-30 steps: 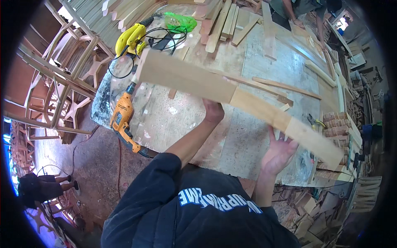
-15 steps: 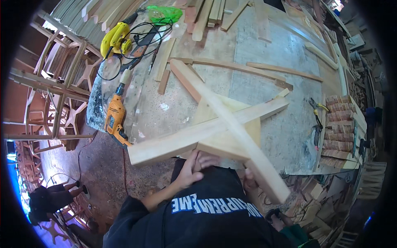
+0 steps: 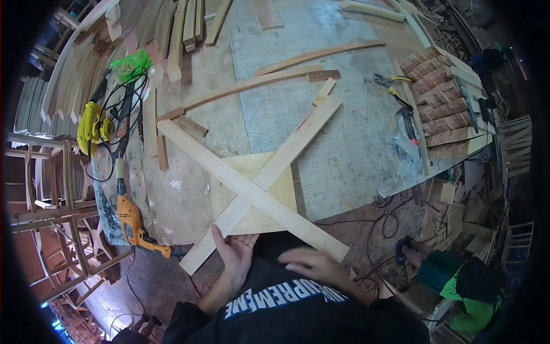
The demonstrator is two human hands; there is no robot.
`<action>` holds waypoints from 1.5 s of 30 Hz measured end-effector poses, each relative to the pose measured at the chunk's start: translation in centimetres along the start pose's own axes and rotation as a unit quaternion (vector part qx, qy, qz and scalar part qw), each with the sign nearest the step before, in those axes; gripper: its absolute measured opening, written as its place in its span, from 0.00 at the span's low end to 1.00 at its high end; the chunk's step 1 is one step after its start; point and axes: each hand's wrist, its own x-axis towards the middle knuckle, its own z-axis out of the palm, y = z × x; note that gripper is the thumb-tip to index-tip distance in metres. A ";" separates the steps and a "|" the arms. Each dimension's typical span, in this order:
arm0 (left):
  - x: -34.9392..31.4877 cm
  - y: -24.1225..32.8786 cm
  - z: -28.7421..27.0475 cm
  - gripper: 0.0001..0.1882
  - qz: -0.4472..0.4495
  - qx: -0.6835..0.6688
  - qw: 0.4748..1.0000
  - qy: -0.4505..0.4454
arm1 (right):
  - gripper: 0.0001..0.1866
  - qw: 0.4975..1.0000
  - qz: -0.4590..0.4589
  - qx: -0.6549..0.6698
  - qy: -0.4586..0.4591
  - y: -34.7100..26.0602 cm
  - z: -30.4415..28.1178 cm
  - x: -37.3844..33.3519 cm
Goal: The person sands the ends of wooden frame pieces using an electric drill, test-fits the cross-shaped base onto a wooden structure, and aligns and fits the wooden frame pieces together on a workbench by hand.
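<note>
Two pale wooden beams crossed in an X point(image 3: 260, 195) lie over a square light wooden board point(image 3: 286, 172) at the near edge of the workbench. Their near ends stick out past that edge. My left hand point(image 3: 236, 252) is palm up at the near left beam, its thumb against the beam's side and its fingers at the board's edge, partly hidden. My right hand point(image 3: 315, 264), somewhat blurred, is above my dark shirt, fingers stretched to the left. It holds nothing that I can see and is apart from the near right beam end.
An orange drill point(image 3: 130, 221) and a yellow power tool point(image 3: 93, 129) with black cord lie left on the workbench point(image 3: 349, 143). Thin wooden strips point(image 3: 321, 54) lie beyond the X. Pliers point(image 3: 395, 92) and stacked wood pieces point(image 3: 432, 97) are right. A person point(image 3: 458, 281) is at lower right.
The crossed beams have come down flatter and turned. My left hand has moved to the near left beam; my right hand has come away from the near right beam. The view has shifted.
</note>
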 end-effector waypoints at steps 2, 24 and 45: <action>-0.1 -0.2 0.1 0.47 -0.004 0.003 1.000 -0.001 | 0.31 0.991 0.013 -0.060 0.121 -0.6 -1.9 0.4; 0.8 2.7 -2.5 0.41 0.094 0.434 0.878 -0.177 | 0.30 0.914 0.019 -0.360 0.185 6.4 -9.1 7.2; 2.4 6.1 -7.5 0.35 0.347 0.815 0.464 0.015 | 0.29 0.908 -0.059 -0.367 0.194 8.2 -7.5 7.3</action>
